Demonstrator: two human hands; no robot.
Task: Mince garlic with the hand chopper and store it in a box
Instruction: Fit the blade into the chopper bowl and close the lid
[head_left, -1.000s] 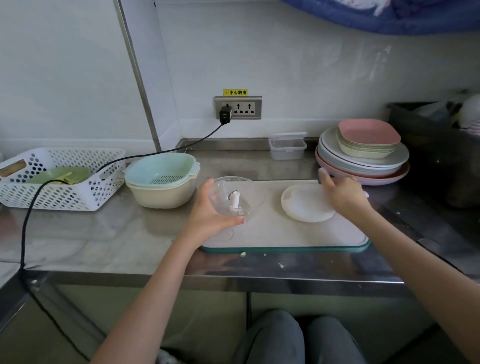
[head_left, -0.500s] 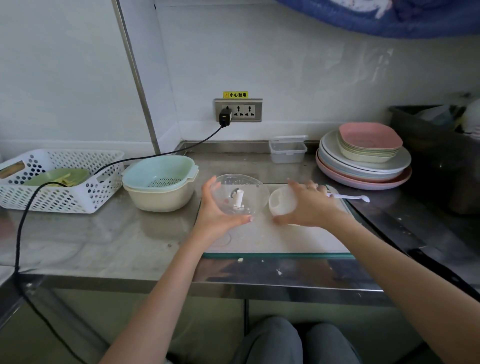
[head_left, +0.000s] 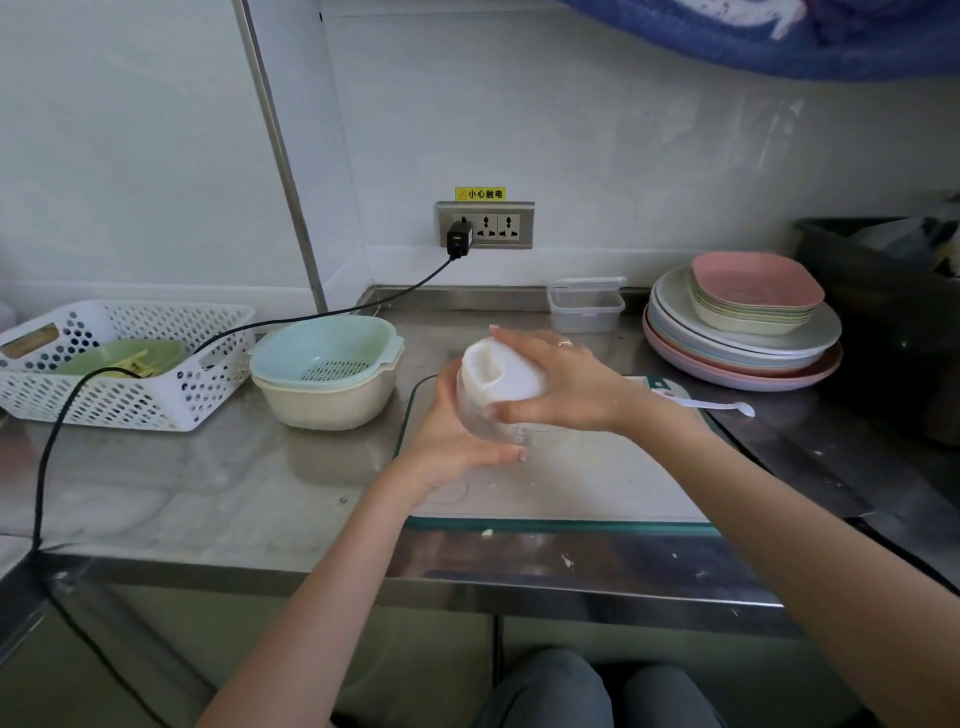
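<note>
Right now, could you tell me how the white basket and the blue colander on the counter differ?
The white basket is rectangular with holes all over its walls; the blue colander is rounded with holes only in its base. The basket sits directly on the counter and holds green items; the colander nests in a cream bowl and looks empty. Both are plastic.

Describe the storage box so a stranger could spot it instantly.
Start at the grey wall socket, then look right along the back edge of the steel counter. There, just left of the stack of round pastel plates, sits a small clear rectangular plastic box. It is the only see-through lidded container there.
</note>
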